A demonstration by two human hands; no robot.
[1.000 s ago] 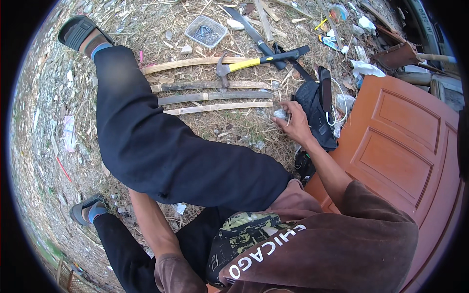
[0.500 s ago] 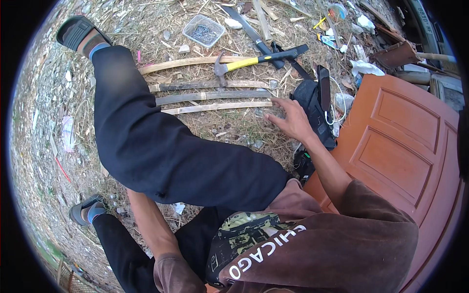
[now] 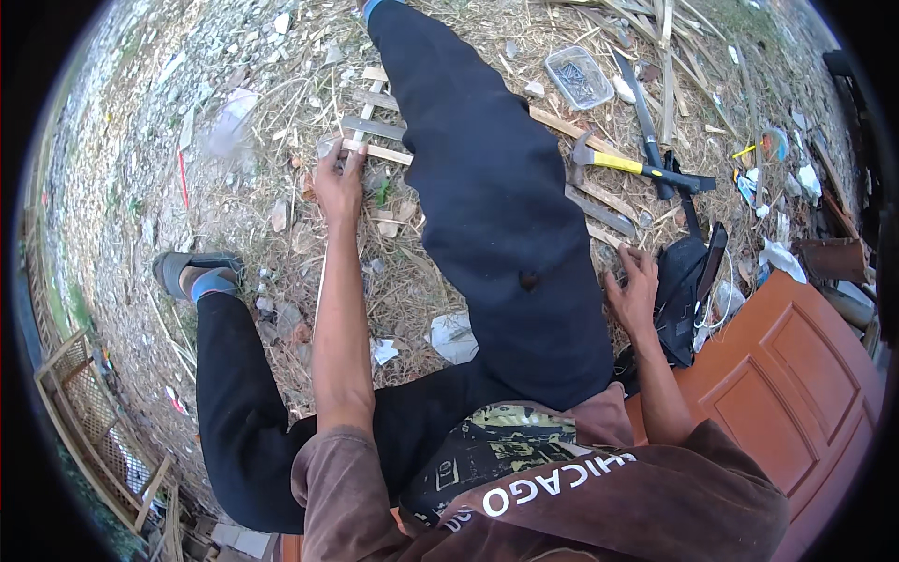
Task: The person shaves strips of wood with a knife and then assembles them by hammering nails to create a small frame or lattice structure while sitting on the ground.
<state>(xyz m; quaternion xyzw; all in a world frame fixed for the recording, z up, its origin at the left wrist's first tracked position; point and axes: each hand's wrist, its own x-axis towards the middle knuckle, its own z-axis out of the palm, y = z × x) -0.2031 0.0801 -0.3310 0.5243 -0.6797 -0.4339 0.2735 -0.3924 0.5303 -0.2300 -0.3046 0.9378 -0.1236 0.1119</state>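
Several flat bamboo slats lie side by side on the ground beneath my raised leg. Their left ends cross a thin pale strip (image 3: 366,120). My left hand (image 3: 339,184) is closed at the near end of this strip, thumb and fingers on either side of it, by the nearest slat (image 3: 386,153). Beyond my leg, my right hand (image 3: 634,288) has its fingers apart, close to the right end of the nearest slat. A claw hammer (image 3: 618,163) with a yellow and black handle rests across the slats. The slats' middles are hidden by my leg.
A clear plastic tub of nails (image 3: 579,79) and a machete (image 3: 642,112) lie at the far side. A black bag (image 3: 679,295) is right of my right hand, beside a brown panelled door (image 3: 787,365). Wood scraps, straw and litter cover the ground.
The view has swung left, so the scene sits further right. My left hand, hidden behind my leg before, now shows at the slats' left ends. My right hand stays near their right ends.
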